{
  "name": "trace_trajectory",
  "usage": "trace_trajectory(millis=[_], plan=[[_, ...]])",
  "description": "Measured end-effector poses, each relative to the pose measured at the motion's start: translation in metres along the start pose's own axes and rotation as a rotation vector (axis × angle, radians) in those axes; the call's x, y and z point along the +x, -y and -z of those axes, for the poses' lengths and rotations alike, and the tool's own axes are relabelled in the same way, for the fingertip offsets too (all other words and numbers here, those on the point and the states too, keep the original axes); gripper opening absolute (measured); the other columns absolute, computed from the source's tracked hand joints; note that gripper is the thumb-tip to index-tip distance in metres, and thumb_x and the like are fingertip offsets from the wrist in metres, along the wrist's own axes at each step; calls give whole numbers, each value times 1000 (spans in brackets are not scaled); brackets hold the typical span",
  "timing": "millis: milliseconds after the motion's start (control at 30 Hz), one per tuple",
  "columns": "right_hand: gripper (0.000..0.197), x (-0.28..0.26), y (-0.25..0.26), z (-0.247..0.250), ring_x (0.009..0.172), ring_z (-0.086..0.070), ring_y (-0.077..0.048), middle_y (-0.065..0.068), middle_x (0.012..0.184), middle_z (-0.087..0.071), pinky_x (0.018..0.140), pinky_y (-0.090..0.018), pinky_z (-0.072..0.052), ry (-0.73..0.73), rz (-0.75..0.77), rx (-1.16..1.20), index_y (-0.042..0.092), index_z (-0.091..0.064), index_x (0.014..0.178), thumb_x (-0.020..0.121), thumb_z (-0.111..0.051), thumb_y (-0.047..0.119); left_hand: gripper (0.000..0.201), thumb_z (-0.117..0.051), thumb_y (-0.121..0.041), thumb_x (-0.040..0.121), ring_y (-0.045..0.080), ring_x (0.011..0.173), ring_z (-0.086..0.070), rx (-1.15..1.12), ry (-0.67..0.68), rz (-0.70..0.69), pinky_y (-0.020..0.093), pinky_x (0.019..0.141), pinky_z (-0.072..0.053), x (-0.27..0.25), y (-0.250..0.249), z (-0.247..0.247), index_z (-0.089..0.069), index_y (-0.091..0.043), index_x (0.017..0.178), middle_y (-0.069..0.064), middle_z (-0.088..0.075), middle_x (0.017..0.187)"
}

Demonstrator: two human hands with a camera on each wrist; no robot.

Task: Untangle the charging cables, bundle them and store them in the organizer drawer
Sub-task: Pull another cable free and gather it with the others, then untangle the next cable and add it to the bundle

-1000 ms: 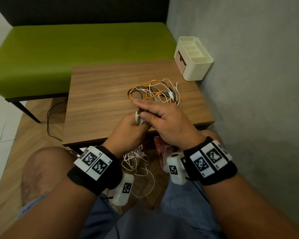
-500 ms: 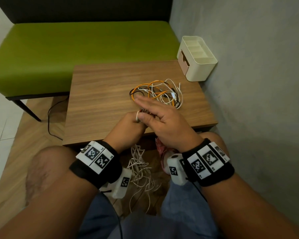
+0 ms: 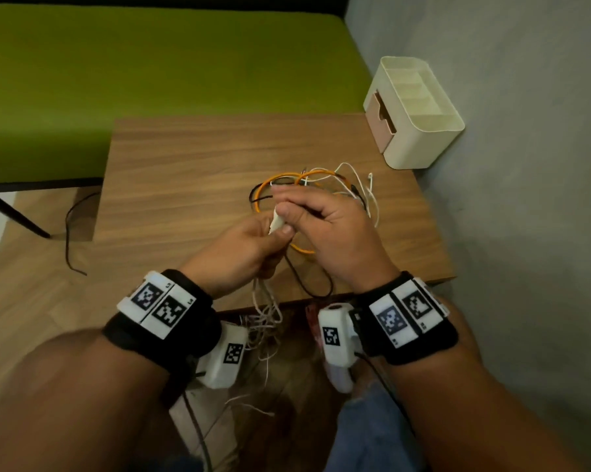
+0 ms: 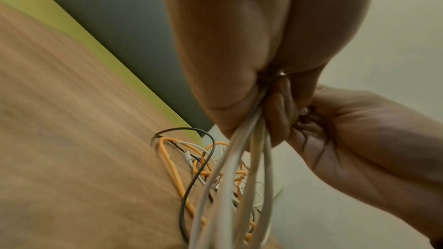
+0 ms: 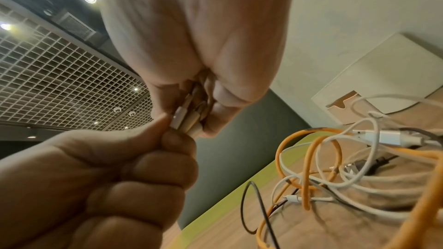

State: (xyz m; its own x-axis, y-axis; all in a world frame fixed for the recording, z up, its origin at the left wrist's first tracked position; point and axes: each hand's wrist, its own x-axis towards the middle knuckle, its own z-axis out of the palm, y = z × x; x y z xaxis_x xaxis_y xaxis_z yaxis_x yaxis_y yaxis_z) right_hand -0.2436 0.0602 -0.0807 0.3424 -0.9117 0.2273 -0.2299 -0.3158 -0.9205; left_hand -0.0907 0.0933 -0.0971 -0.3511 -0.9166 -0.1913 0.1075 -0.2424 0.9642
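Your left hand (image 3: 243, 248) is closed in a fist around a bunch of white cable (image 4: 242, 168), with several strands running out below the palm and hanging past the near edge of the table (image 3: 185, 172). In the head view those loose white loops dangle between your 2 wrists. Your right hand (image 3: 324, 229) meets the left just above the table's front half; its thumb and fingers are curled and pinch the white plug end (image 5: 181, 116) of the same cable, right where it leaves your left fist. So both grips are closed on the white cable, the left round the gathered strands and the right on the plug.

The other cables lie in a tangled pile (image 3: 324, 185) on the table just beyond your right hand: an orange cable (image 5: 309, 160) looped in several turns, a thin black cable (image 4: 191, 169) and more white cable with a silver plug (image 5: 388, 137) lying among them. A loop of black cable trails from the pile toward the table's near edge, under your right hand.

The cream organizer (image 3: 423, 131) stands at the far right corner of the table against the grey wall, well apart from your hands. Its pink drawer front (image 3: 381, 115) faces left and looks pushed in. A green bench (image 3: 151, 63) sits behind the table.
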Motion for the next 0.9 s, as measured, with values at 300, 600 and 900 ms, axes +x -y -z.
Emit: trace_trajectory(millis=[300,600,900], plan=[[13,31,-48,57,80,-69,-14,1,89,-71,75,-38,-60,-236,-449,-294,30,-66,91,92,-62,18,33,-39,-33,105,7,47,-27,18,-355,-85,21,42,-25,50,-5,13,-38,-21,74,-7,-33,57],[5,35,-73,57,79,-69,-20,0,86,-70,72,-37,-58,-187,-637,-576,24,-64,86,91,-65,25,34,-45,-43,97,6,47,-31,22,-361,-132,28,49,-23,80,3,10,-50,-30,67,-14,-40,55],[12,34,-82,65,70,-70,-21,-3,86,-70,66,-43,-61,-249,-671,-494,27,-61,87,95,-58,18,34,-40,-33,104,4,47,-28,-36,-326,-138,21,44,-26,96,16,2,-43,-25,71,-13,-35,56]])
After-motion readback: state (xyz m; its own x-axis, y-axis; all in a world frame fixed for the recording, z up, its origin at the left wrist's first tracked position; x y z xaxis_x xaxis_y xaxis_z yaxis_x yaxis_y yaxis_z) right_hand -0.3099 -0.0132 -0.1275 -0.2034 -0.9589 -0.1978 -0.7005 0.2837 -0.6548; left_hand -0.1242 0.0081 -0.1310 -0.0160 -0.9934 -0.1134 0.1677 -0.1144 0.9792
